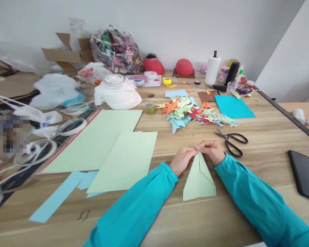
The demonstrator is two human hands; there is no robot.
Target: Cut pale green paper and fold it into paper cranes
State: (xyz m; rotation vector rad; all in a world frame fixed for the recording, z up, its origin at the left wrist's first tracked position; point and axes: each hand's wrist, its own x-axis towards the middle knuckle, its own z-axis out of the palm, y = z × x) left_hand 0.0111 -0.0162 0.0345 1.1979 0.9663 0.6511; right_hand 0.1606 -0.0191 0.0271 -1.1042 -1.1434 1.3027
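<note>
A pale green paper, folded into a pointed kite shape, lies on the wooden table in front of me. My left hand and my right hand both pinch its far tip, fingers closed and nearly touching each other. Both arms wear teal sleeves. Black scissors lie just right of my right hand.
Large pale green sheets and light blue strips lie to the left. A heap of small folded paper shapes sits beyond my hands, a teal sheet beside it. A dark phone lies at right. Tape rolls, bags and clutter fill the left and back.
</note>
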